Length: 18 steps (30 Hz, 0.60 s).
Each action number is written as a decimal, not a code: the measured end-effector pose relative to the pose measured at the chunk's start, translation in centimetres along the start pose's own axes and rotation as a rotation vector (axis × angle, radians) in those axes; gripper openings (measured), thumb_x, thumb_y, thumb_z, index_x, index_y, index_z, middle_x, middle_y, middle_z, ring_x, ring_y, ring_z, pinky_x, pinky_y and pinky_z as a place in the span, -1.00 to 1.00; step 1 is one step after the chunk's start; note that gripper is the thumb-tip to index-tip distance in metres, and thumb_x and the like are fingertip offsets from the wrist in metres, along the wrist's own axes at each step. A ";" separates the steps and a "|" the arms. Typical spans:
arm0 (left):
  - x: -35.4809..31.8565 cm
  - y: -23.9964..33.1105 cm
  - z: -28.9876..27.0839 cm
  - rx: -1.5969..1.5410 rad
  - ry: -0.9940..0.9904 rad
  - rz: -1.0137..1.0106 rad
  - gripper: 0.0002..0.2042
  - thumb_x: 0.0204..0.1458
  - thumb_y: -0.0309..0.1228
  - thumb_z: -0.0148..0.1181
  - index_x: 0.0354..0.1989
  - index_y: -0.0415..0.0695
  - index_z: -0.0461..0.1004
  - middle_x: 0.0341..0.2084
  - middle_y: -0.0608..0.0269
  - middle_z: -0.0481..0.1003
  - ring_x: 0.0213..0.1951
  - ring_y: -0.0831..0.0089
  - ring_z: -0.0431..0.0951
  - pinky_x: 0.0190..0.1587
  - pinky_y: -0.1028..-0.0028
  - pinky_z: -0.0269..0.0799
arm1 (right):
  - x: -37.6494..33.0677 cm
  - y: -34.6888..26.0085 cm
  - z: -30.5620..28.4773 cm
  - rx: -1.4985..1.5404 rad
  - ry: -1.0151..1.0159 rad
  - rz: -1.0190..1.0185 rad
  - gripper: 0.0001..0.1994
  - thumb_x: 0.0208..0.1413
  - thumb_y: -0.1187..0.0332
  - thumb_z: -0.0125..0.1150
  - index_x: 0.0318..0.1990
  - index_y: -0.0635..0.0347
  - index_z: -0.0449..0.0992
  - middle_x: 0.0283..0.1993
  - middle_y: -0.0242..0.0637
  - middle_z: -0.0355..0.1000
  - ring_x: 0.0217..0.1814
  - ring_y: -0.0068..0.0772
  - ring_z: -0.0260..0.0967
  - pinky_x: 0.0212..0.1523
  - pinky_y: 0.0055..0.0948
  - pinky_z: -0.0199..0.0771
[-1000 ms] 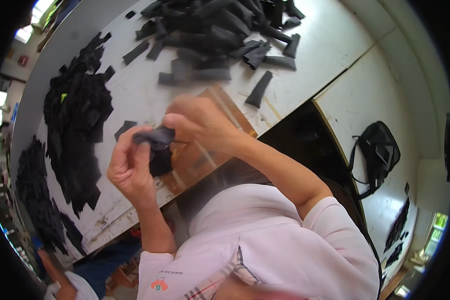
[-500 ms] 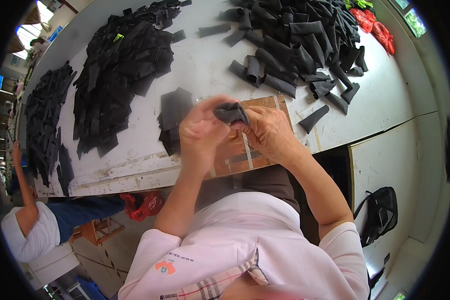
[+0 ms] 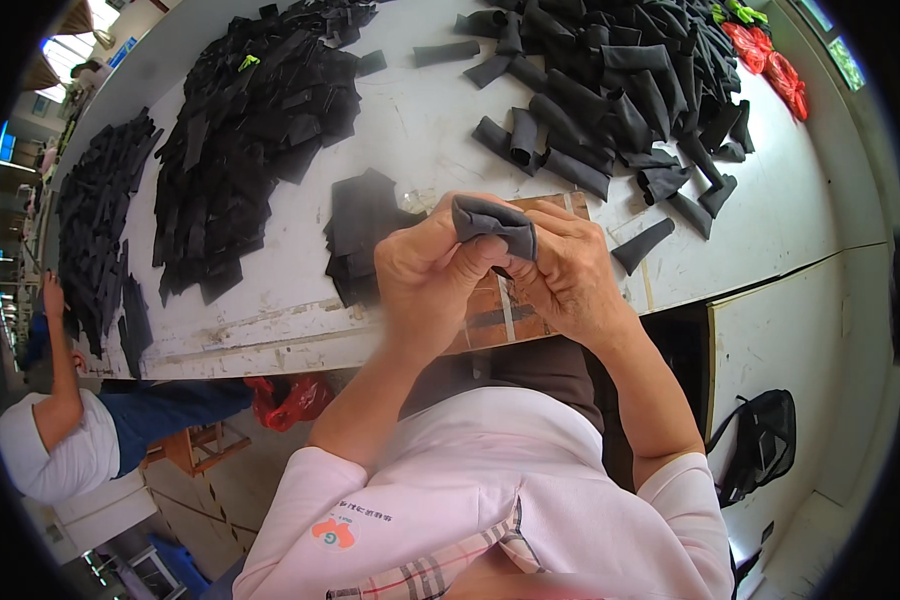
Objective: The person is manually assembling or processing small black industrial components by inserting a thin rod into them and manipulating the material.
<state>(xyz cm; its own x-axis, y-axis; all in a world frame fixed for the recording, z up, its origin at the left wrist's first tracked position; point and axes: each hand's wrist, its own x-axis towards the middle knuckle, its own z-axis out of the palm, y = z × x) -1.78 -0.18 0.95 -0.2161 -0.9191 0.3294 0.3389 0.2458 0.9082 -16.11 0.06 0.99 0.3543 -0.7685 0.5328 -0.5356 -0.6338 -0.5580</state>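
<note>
Centrally, my left hand [image 3: 425, 275] and my right hand [image 3: 578, 275] both grip a dark grey fabric piece [image 3: 498, 222], which lies bent between them, my left thumb pressed against its near edge. Below my hands, partly covered by them, is a brown board [image 3: 486, 318] on the white table [image 3: 740, 235]. Just left of my left hand lies a stack of flat dark pieces [image 3: 355, 240]; just right of my right hand, a single dark tube [image 3: 644, 244]; beyond both hands, to the right, a heap of dark tubes [image 3: 630, 90].
</note>
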 end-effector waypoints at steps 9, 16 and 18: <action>-0.2 -0.5 -0.2 -0.070 -0.025 -0.061 -0.82 -0.01 -0.50 0.05 -0.26 -0.34 0.41 -0.34 0.18 0.45 -0.31 0.56 0.43 -0.24 0.62 0.36 | -1.2 1.2 1.3 0.087 -0.137 0.167 -0.67 -0.46 0.25 0.34 -0.46 0.13 0.42 -0.59 -0.32 0.31 -0.49 -0.24 0.29 -0.50 -0.36 0.29; 0.4 0.3 -0.3 0.381 -0.133 -0.004 -0.89 -0.16 -0.55 0.20 -0.43 -0.27 0.43 -0.47 0.27 0.42 -0.42 0.60 0.40 -0.34 0.63 0.33 | -2.8 2.4 2.7 0.361 -0.055 0.186 -0.83 -0.12 0.25 0.17 -0.45 0.15 0.41 -0.57 -0.30 0.33 -0.51 -0.20 0.30 -0.50 -0.34 0.31; 0.2 0.3 -0.3 0.387 -0.095 -0.076 -0.85 -0.18 -0.55 0.22 -0.40 -0.27 0.42 -0.46 0.27 0.43 -0.41 0.58 0.42 -0.33 0.63 0.33 | -2.7 2.5 2.9 0.256 -0.083 0.185 -0.83 0.01 0.26 0.03 -0.43 0.16 0.42 -0.57 -0.27 0.35 -0.52 -0.18 0.30 -0.50 -0.32 0.31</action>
<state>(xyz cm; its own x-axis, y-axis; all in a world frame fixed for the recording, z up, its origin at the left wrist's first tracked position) -1.48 -0.34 1.26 -0.3166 -0.9114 0.2630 -0.0474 0.2922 0.9552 -16.13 0.28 -3.66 0.3357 -0.8705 0.3598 -0.3904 -0.4762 -0.7879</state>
